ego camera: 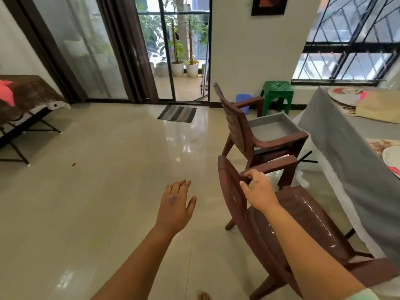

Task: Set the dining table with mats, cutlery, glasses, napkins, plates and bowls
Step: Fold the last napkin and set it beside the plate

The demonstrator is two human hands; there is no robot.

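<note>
The dining table (337,148), draped in a grey cloth, runs along the right edge. On it lie floral round mats (344,96), a beige cloth (378,109) and a white plate (392,161) at the right border. My right hand (258,190) grips the near armrest of a brown plastic chair (303,217) beside the table. My left hand (175,204) hovers over the floor left of the chair, fingers straight, holding nothing.
A second brown chair (236,124) stands farther along the table, with a grey tray (272,128) on its seat. Behind it are a green stool (278,92) and a blue bin (243,100). A cot (28,98) stands at left; a striped doormat (177,113) lies before the balcony door.
</note>
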